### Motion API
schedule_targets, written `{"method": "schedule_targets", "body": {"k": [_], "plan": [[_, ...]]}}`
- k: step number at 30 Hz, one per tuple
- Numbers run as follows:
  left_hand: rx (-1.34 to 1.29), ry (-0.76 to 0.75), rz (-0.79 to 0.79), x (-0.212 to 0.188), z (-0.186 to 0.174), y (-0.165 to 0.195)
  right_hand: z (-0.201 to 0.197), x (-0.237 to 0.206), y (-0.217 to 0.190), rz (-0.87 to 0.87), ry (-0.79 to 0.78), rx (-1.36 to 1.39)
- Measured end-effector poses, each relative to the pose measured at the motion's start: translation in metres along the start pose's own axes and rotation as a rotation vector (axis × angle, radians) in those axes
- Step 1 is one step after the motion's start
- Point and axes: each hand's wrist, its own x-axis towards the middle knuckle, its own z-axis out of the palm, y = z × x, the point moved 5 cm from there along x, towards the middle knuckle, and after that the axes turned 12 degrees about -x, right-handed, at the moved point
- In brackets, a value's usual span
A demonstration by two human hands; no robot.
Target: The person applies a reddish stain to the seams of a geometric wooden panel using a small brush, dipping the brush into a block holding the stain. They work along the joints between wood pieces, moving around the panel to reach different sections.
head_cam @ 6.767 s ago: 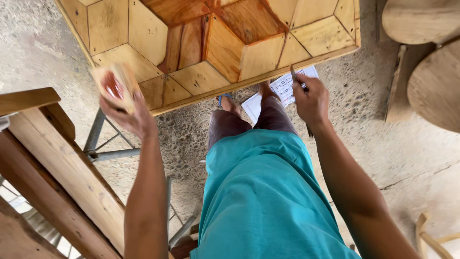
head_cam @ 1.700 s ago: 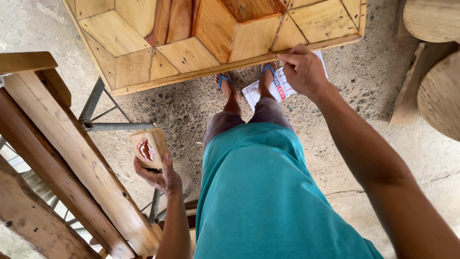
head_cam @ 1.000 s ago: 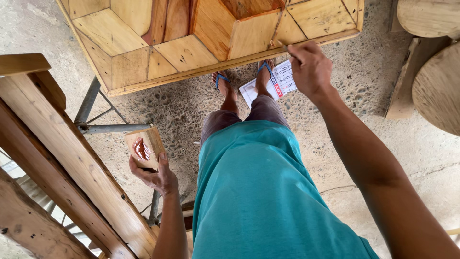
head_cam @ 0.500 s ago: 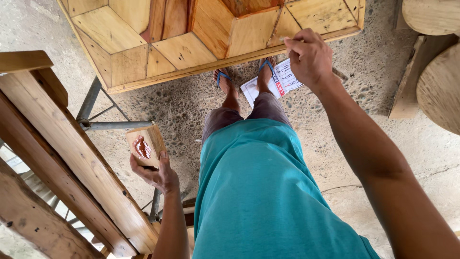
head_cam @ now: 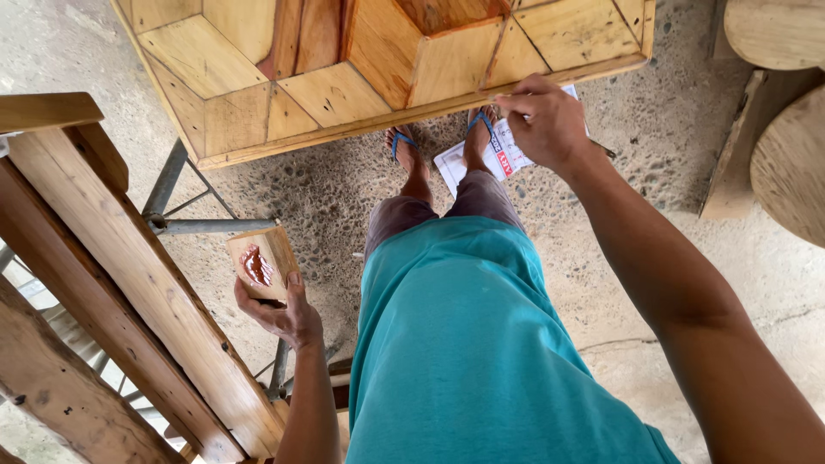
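Landmark: we place everything against the wooden panel [head_cam: 344, 77], a slab of pale and reddish pieces fitted in a geometric pattern, lying flat at the top of the view.
Right hand: our right hand [head_cam: 546, 120] is at the panel's near edge, towards its right corner, fingers pinched together around something thin that we cannot make out; the fingertips touch the edge.
Left hand: our left hand [head_cam: 279, 309] is well below the panel's near edge and left of our body, palm up, fingers curled around a small wooden block [head_cam: 262, 262].
Small wooden block: it stands upright in that grip, its flat face turned up to us, with a smear of reddish-brown paste [head_cam: 255, 265] on it; it is apart from the panel.
Paper: a white printed sheet [head_cam: 485, 159] lies on the ground just under the panel's near edge, beside our feet and below the right hand.
Feet: both are in blue sandals [head_cam: 400, 142], toes tucked under the panel's edge.
Metal stand: grey tubes [head_cam: 198, 226] run down from beneath the panel's left part.
Wooden beams: heavy planks [head_cam: 112, 283] slant away to the left of the panel.
Round wooden pieces: these [head_cam: 786, 103] sit to the right of the panel.
Floor: rough concrete [head_cam: 670, 129].
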Motion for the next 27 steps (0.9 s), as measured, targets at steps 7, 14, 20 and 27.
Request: {"method": "schedule_targets", "body": {"k": [7, 14, 20, 27], "plan": [[0.0, -0.024, 0.032, -0.001, 0.001, 0.002, 0.006, 0.001, -0.008, -0.091, 0.002, -0.203], [-0.002, -0.004, 0.027, -0.003, 0.0, 0.002, -0.003, -0.009, -0.01, -0.126, 0.078, -0.063], [-0.047, -0.009, 0.026, -0.006, 0.0, 0.001, 0.001, 0.003, 0.002, -0.026, 0.065, -0.067], [-0.037, 0.011, -0.006, -0.004, 0.001, 0.004, -0.01, -0.001, -0.005, -0.064, 0.05, -0.073]]}}
